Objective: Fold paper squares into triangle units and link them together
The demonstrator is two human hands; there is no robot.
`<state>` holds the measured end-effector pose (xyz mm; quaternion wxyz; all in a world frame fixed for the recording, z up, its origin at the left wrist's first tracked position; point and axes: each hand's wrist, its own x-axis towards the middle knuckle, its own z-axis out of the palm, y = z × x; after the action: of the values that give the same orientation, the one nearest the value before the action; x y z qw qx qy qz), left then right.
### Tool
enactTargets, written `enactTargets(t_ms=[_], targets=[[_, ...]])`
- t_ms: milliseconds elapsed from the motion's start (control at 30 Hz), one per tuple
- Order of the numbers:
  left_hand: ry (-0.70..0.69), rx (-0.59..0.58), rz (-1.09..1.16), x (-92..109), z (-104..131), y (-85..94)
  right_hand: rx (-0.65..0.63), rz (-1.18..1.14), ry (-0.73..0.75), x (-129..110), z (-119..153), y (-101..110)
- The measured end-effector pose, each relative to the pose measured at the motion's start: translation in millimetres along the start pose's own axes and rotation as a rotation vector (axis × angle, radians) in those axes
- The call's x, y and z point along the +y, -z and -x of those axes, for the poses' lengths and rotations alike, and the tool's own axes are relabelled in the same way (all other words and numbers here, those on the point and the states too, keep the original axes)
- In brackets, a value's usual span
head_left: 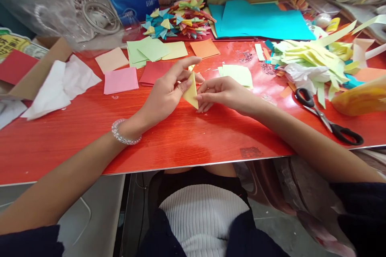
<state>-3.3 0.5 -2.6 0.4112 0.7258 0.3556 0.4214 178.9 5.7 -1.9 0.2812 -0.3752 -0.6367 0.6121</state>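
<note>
A small piece of yellow paper [191, 93], folded to a triangle, is held up above the red table [181, 144]. My left hand [164, 95] pinches its upper part between thumb and fingers. At its lower right edge, my right hand [224, 93] grips the paper with thumb and fingertips. Just behind the left hand lies a stack of red paper squares [153, 73], partly hidden. Pale yellow-green squares [238, 75] lie behind the right hand. Pink squares [121, 80] rest to the left.
Black-handled scissors [322, 118] lie at the right, by a heap of paper strips [313, 58]. Folded paper pieces [187, 18] and blue-green sheets [259, 20] are at the back. An open cardboard box [45, 72] and crumpled white tissue [66, 82] sit left.
</note>
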Motion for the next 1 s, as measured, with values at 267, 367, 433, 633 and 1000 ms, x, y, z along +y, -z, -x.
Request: enactTargets(t_ms=[267,367,433,633,1000], targets=[[0.145,0.078,0.095,6,1,-9.6,-0.048,-0.086,0.022,3,4,-21],[0.103,0.114,0.054,-3,-1,-7.0,0.041,-0.139,0.065,7,2,-22],[0.112,0.131,0.048,-8,-1,-4.2,0.087,-0.152,0.076,8,1,-20],[0.118,0.136,0.034,-8,-2,-0.6,0.207,-0.124,0.12,8,0,-16],[0.187,0.13,0.075,-6,-4,2.0,0.123,0.036,0.133,5,1,-10]])
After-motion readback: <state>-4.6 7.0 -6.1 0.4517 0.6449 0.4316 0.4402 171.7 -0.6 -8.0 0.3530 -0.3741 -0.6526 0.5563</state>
